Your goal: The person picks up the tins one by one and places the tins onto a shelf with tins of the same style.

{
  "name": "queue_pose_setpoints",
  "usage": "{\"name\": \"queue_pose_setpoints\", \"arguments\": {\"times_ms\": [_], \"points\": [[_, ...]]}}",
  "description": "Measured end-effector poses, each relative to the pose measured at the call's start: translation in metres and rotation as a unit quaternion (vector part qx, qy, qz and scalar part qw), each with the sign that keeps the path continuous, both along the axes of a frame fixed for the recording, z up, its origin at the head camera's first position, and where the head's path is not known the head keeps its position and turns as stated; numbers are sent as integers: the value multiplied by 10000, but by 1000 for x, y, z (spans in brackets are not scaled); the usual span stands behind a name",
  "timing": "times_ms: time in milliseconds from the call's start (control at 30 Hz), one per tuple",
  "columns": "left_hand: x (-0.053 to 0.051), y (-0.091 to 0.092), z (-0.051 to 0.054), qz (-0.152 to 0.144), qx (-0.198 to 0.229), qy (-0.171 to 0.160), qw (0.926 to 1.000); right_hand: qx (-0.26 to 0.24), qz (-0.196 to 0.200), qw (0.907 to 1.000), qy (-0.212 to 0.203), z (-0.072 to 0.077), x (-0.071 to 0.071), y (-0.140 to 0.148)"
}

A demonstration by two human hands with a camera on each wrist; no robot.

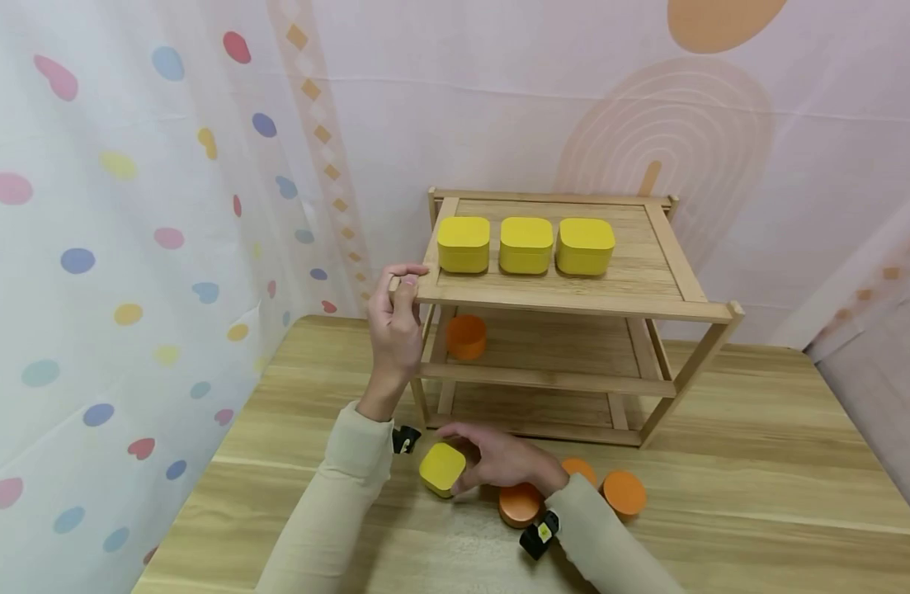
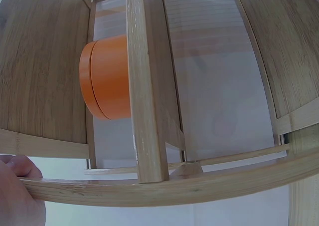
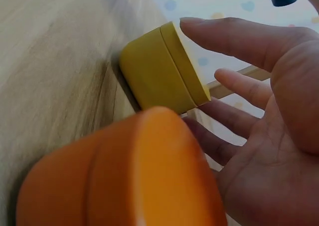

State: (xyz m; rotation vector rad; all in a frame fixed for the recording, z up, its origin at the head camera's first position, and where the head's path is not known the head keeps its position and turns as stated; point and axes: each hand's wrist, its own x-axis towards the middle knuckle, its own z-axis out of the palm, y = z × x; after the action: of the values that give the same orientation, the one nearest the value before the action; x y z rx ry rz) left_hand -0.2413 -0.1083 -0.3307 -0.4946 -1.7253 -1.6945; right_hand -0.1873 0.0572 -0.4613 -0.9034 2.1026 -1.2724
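Observation:
My left hand (image 1: 397, 326) grips the front left corner of a three-tier wooden shelf rack (image 1: 573, 307); the left wrist view shows its fingers at the end of a wooden post. On the table, a yellow rounded-square box (image 1: 443, 469) stands beside my right hand (image 1: 502, 458). In the right wrist view the thumb and fingers are spread around this yellow box (image 3: 157, 71), thumb near its lid, without a clear grip. Nearer that camera is an orange round box (image 3: 119, 171). Three yellow boxes (image 1: 525, 245) sit in a row on the rack's top tier.
An orange round box (image 1: 466, 337) stands on the middle tier at the left. By my right wrist on the table are orange round boxes (image 1: 624, 493), one partly hidden by the arm. A patterned curtain (image 1: 165, 206) hangs behind the wooden table (image 1: 766, 462).

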Motion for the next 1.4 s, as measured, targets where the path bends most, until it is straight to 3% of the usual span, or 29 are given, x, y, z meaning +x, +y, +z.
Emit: {"name": "queue_pose_setpoints", "arguments": {"times_ms": [300, 767, 1033, 1400], "points": [[0, 0, -3, -33, 14, -16, 10000, -65, 161, 9992, -350, -5, -1, -3], [2, 2, -3, -71, 7, -57, 10000, 19, -31, 9999, -122, -7, 1, -2], [-1, 0, -3, -8, 43, -44, 10000, 161, 114, 9998, 33, -8, 1, -2], [-2, 0, -2, 31, 49, 11, 10000, 255, 88, 9996, -51, -8, -1, -2]]}}
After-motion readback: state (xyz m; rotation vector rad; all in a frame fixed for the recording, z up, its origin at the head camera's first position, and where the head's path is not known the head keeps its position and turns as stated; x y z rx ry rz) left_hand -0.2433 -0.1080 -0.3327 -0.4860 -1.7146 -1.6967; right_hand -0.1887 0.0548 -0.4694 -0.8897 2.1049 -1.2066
